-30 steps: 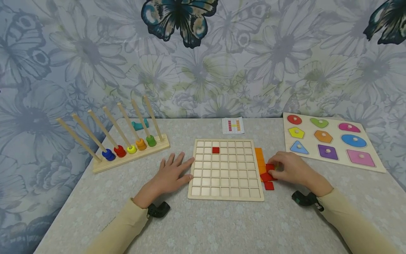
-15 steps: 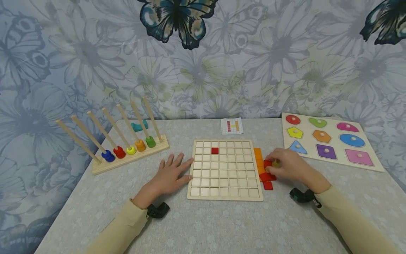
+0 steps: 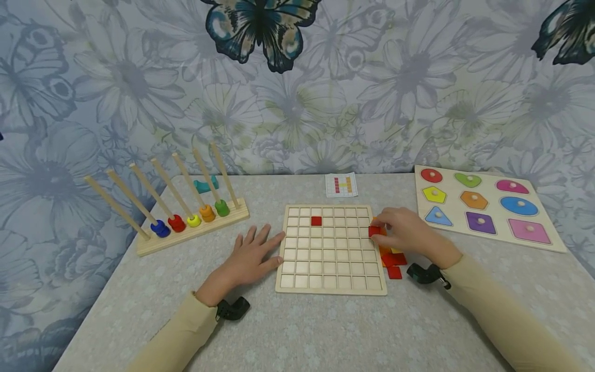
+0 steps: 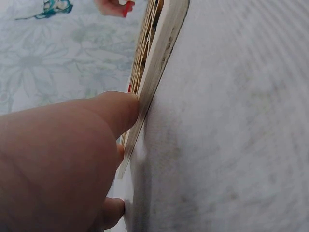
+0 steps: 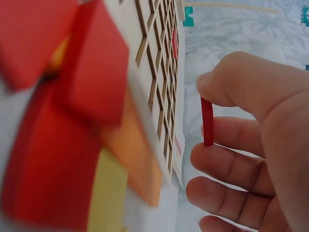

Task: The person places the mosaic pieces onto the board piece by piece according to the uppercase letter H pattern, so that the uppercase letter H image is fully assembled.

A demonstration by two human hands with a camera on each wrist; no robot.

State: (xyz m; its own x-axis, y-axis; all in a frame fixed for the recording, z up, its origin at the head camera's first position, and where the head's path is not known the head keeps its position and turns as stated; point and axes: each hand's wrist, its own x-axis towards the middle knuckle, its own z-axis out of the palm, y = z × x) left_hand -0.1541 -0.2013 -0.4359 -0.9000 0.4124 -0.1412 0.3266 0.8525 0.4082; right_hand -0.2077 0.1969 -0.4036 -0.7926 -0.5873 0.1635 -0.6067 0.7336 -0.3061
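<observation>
Pinching a red tile (image 3: 374, 231), right fingers (image 5: 217, 162) hover, H-patterned card (image 3: 341, 185) beyond.

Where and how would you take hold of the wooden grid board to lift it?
Probably by the middles of its near and far rims, reached from above: the board lies flat, those rims look free, and loose tiles crowd its right edge.

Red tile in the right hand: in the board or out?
Out: the right hand pinches the red tile, clear of the grid board in the right wrist view.
</observation>
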